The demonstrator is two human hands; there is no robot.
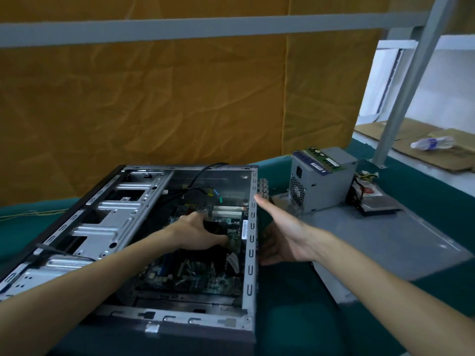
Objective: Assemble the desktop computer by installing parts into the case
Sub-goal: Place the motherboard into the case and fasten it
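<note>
1. Case [250, 227] is lying open on its side on the green mat, motherboard [195, 276] inside.
2. Left hand [198, 232] is gripping a dark part over the board.
3. Right hand [280, 235] is bracing the case's rear wall, fingers spread wide.
4. Advice: align first, then press evenly.

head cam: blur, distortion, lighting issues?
Head view: wide-angle bowing bends the grey rail; left hand and right hand are slightly motion-soft; the motherboard inside the case is dim; no harsh glare.
</note>
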